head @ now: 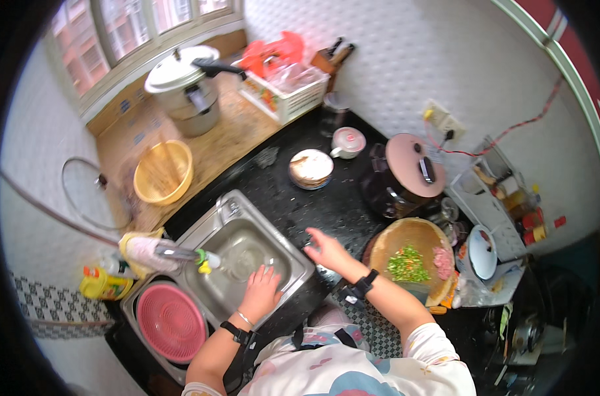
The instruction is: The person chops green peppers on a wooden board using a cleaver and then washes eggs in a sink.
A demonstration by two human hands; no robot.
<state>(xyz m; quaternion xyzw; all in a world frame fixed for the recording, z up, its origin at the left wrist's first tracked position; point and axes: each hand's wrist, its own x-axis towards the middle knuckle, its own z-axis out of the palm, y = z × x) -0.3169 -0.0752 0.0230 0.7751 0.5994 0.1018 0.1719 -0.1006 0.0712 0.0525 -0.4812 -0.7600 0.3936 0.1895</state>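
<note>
My left hand (pixel 262 293) is over the front part of the stainless steel sink (pixel 238 257), fingers apart, holding nothing. Just right of the sink, my right hand (pixel 325 251) hovers near the black countertop (pixel 300 213), its fingers spread with nothing in them. A faucet (pixel 178 252) with a green and yellow nozzle reaches over the basin. Pink plastic colander (pixel 171 321) stands in the smaller sink at the left. To the right of my right hand lies a round wooden chopping board (pixel 386 242) bearing chopped green and orange vegetables (pixel 408 264) and minced meat (pixel 442 263).
Behind the counter stand a pressure cooker (pixel 183 94), a yellow basket (pixel 164 171) and a white crate (pixel 300 96). Stacked dishes (pixel 311 168), a lidded mug (pixel 348 142) and an electric cooker (pixel 414 166) are beyond my right hand. A white enamel bowl (pixel 482 251) is at the right.
</note>
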